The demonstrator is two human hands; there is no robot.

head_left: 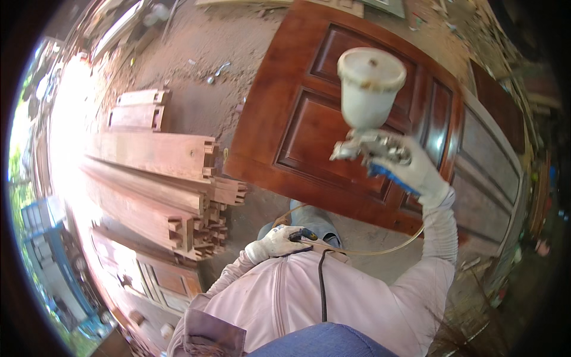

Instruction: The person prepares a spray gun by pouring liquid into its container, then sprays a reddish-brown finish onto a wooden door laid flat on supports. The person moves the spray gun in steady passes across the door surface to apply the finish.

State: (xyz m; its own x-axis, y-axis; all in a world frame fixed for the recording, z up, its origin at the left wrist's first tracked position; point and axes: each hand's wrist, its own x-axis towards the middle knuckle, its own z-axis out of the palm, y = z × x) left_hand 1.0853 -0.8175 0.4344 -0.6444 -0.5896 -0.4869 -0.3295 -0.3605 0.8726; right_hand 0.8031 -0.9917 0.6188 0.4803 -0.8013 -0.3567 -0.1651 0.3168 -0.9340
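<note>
Raised over a reddish-brown panelled wooden door (256, 137), my right hand (413, 169) in a white and blue work glove is closed round a metal spray gun (363, 144). A whitish paint cup (370, 95) with a stained lid sits on top of the gun, whose nozzle points left. From below that hand a thin, pale air hose (380, 252) curves across my front to my waist. There my left hand (278, 243), gloved in white with dark fingertips, has its fingers curled round the hose. The door's wet-looking gloss reflects light on its right part.
Stacks of sawn timber with cut tenons (154, 154) lie on the left. Greyish panelled doors (488, 160) rest beyond the brown door on the right. Dirt floor (202, 65) with scraps spreads at the back left. A blue truck (56, 268) stands outside at far left.
</note>
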